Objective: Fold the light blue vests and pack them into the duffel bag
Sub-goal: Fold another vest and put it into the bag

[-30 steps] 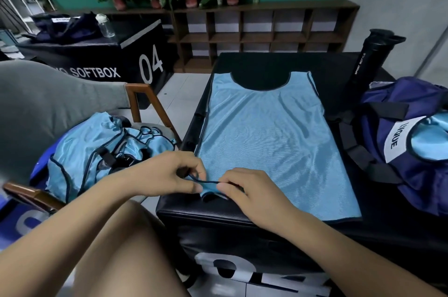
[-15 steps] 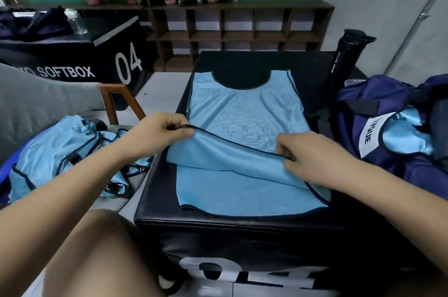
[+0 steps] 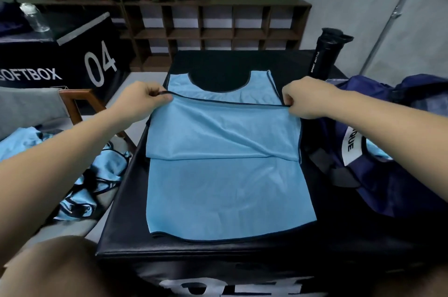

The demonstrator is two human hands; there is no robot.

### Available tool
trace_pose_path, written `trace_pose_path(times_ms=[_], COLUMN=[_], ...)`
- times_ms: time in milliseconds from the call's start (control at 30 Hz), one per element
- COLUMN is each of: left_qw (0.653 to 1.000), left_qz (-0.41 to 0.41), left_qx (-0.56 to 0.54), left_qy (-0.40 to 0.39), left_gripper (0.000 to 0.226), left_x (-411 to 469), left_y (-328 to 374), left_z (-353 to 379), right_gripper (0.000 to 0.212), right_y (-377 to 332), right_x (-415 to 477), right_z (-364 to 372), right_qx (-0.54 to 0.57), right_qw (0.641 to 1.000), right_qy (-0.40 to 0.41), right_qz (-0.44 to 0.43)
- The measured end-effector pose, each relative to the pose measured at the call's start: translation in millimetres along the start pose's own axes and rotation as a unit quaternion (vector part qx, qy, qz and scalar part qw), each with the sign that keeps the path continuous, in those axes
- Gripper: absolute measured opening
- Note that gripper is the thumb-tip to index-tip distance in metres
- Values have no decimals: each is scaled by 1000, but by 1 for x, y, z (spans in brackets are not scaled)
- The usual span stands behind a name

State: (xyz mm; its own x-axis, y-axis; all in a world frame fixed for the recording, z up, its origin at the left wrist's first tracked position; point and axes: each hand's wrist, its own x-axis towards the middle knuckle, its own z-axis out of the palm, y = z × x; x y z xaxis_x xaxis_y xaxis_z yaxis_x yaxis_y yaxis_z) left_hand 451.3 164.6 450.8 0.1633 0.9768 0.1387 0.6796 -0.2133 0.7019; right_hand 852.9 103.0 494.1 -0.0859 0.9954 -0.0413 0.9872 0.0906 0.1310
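Head view: one vest part-folded on the box top, both your hands at its hem.

You have one light blue vest (image 3: 228, 175) lying on the black box (image 3: 218, 245), neckline toward the far edge, fold along the near edge, and the dark-trimmed hem pulled taut just short of the neckline. Your two arms reach forward. Your left hand (image 3: 143, 100) pinches the hem's left corner near the box's left edge, fingers curled under. Your right hand (image 3: 308, 99) pinches the right corner the same way. One navy duffel bag (image 3: 388, 175) sits at the right edge, with light blue cloth (image 3: 377, 151) showing in it. One black bottle (image 3: 324, 54) stands at the far right corner. A heap of vests (image 3: 92, 187) lies off the left edge, and you cannot count them.
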Motion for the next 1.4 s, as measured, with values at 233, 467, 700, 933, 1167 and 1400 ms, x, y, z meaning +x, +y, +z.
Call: trace_pose_path(times_ms=[233,467,700,933,1167,1400], left_qw=[998,994,981,986,992,983], left_qz=[-29,-72,-17,110,80,-149], left_qx=[-7,56,179,122,87,13], left_qy=[58,64,78,29,49,107], left_gripper=[27,31,48,35,39,32], left_x=[42,63,41,-52,-162,-201], left_y=[0,-18,-25,8,-2,-14], left_z=[10,25,41,61,64,48], right_gripper=[20,20,44,43,55,55], right_y=[2,-4,-13,-32,-58,-63], right_x=[52,74,55,-45,-158,-170], right_z=[4,27,36,38,96,114], right_qx=[34,45,69,178,189,285], right_qw=[995,989,994,983,976,939], right_qy=[85,112,71,38,88,119], right_qz=[45,86,47,6,60,152])
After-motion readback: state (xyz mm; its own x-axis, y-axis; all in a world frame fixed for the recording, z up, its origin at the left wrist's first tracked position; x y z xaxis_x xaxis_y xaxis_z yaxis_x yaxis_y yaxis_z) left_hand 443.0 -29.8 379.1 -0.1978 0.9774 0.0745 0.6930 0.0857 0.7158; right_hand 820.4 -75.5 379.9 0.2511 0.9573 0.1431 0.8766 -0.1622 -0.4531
